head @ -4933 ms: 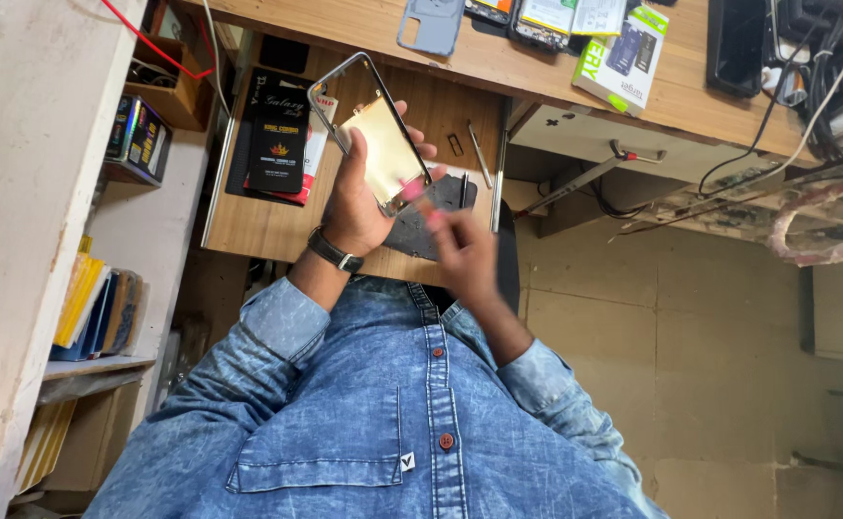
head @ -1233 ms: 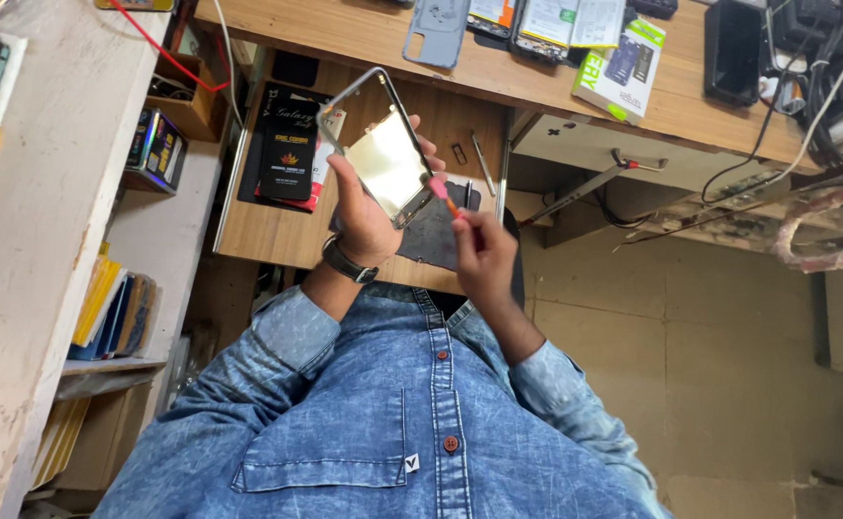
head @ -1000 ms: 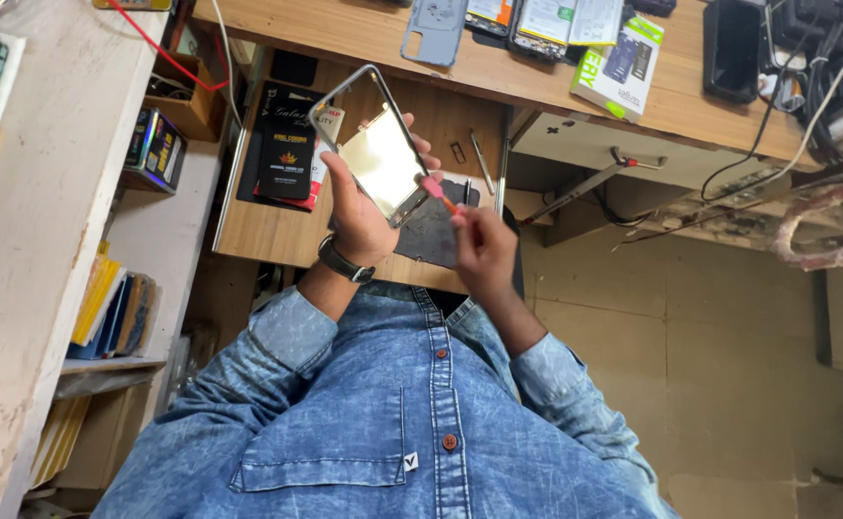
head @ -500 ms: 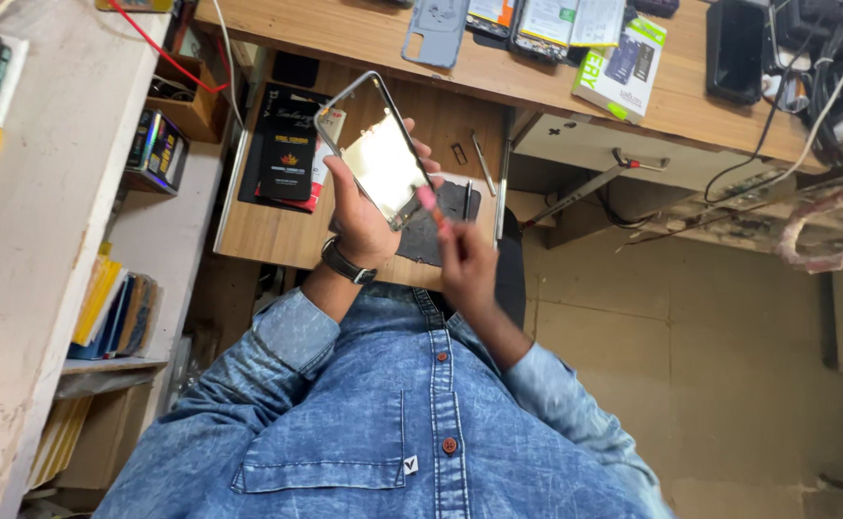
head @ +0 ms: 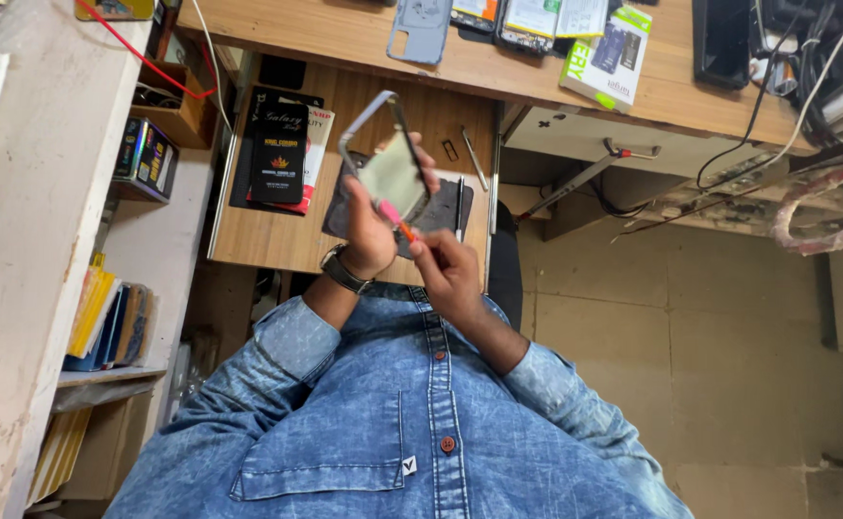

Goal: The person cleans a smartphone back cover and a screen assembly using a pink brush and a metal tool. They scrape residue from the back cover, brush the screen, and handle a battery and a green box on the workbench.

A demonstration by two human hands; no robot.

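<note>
Left hand point(head: 371, 235) gripping a tilted phone point(head: 390, 163) above the mat point(head: 441, 207), right hand point(head: 448, 274) at five o'clock pinching an orange tool point(head: 405, 231), tip seemingly at phone's lower edge.

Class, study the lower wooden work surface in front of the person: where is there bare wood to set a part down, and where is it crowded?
Bare wood lies on the lower work surface below the black box, left of the left hand. The grey mat under the phone frame is crowded with tools. The upper desk is packed to the right of the grey phone cover.
</note>
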